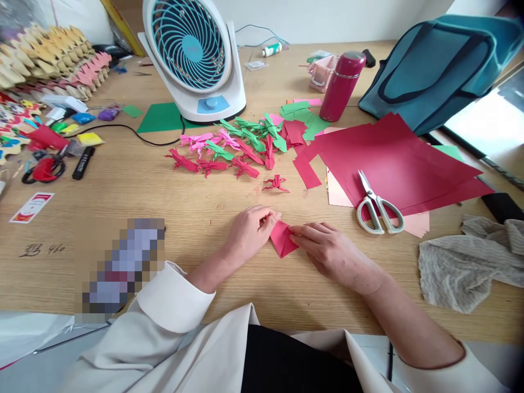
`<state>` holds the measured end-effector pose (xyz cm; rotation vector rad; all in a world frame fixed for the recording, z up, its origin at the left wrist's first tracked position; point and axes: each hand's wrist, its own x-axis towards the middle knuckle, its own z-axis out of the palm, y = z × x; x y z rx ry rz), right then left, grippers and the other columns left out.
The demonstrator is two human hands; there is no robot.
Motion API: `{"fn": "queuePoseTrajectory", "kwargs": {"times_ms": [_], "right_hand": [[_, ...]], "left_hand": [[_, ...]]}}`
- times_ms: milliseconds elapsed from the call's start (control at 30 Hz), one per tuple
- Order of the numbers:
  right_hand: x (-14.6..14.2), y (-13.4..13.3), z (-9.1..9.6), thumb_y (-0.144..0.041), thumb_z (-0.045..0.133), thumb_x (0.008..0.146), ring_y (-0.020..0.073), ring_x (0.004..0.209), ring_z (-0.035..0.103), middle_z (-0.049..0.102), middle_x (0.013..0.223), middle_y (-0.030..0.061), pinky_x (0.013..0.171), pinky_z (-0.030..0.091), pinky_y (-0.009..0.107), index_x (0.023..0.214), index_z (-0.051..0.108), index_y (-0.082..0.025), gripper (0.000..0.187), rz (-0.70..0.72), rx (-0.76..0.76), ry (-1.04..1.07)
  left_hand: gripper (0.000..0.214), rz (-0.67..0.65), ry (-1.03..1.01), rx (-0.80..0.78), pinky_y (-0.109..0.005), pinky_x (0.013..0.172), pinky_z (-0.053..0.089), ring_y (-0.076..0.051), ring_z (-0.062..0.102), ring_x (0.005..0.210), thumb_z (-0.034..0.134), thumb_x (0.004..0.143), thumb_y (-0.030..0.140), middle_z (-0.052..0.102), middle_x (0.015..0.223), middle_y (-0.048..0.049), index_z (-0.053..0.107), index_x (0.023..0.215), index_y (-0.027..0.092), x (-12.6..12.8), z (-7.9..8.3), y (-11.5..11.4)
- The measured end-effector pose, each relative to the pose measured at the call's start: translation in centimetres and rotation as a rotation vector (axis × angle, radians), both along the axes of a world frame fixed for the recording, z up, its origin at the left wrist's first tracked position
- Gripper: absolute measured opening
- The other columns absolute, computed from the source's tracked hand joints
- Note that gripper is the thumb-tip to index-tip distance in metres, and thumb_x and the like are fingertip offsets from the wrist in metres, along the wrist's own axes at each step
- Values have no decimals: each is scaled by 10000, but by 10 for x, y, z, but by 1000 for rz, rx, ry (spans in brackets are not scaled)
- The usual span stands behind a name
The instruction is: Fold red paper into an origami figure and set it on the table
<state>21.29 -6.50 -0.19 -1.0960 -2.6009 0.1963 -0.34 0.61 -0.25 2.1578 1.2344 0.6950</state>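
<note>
A small folded red paper piece lies on the wooden table just in front of me. My left hand pinches its upper left corner with curled fingers. My right hand presses its right edge flat with the fingertips. Just beyond sits a finished red origami figure, and farther back lie several red, pink and green folded figures.
White-handled scissors rest on red paper sheets at right. A white and teal fan, a red bottle, a teal bag, a grey cloth, red scissors and a black marker stand around.
</note>
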Motion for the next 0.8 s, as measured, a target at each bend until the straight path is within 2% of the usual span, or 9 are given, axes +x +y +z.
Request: {"fn": "queuePoseTrajectory", "kwargs": {"times_ms": [67,133,200,433,600,800], "right_hand": [[1,1,-1,-66,456,941,274,1086,612,616,1337,164,893,536,455,1240,624,-105,345,1,9,-13],[3,2,-2,-79,457,949,281,1111,608,609,1351,169,911,537,457,1264,610,-94,350,4,15,-16],[3,3,-3,-87,453,955,286,1122,610,613,1348,171,924,538,465,1275,604,-93,354,-1,13,-7],[2,5,-3,-66,451,946,283,1167,618,628,1331,159,958,557,479,1289,608,-138,384,-26,-21,97],[2,6,-5,-69,434,957,273,1210,604,613,1352,158,1000,560,465,1340,572,-140,413,-32,-36,124],[3,7,-4,-118,429,997,270,1251,584,603,1356,179,1050,532,443,1323,568,-96,355,-28,-44,83]], "left_hand": [[81,-13,-9,4,-272,734,440,-150,613,768,676,855,256,694,822,-1,647,810,196,-1,-2,-2],[154,-16,-1,21,-293,799,457,-170,635,846,755,771,200,706,887,4,642,875,209,-1,-4,-4],[215,-20,2,39,-305,821,460,-177,638,875,765,743,151,703,904,10,619,888,213,-1,-5,-7],[128,-127,41,137,-337,814,462,-189,617,883,678,825,111,680,882,-8,600,853,210,-2,-4,-16],[236,-270,45,229,-358,906,498,-197,628,993,596,843,24,697,1016,-34,634,989,206,-5,-7,-18],[253,-405,69,287,-353,980,531,-188,643,1076,540,909,57,697,1149,-64,634,1106,187,-8,-7,-18]]}}
